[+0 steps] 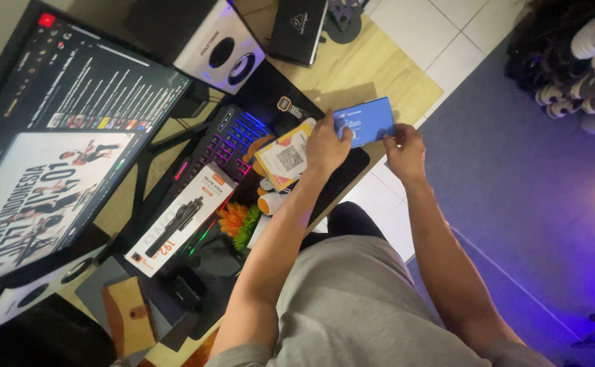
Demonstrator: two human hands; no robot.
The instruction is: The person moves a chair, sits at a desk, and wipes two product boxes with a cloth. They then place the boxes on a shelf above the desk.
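Monitor (59, 136) at the surface's (372, 68) left edge, then long white product box (180, 219) across backlit keyboard (219, 146), yellow card (285, 158), left hand (326, 146) and right hand (405, 151), fingers of both pinching blue box (365, 121) by its ends above the surface's right edge.

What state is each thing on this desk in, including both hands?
Small blue rectangular box: held off the desk by both hands.
Left hand: gripping the box's left end.
Right hand: pinching the box's right end.
Wide black monitor: switched on.
Black backlit keyboard: lit, partly covered.
White long product box: closed, lying across the keyboard.
White speaker: upright.
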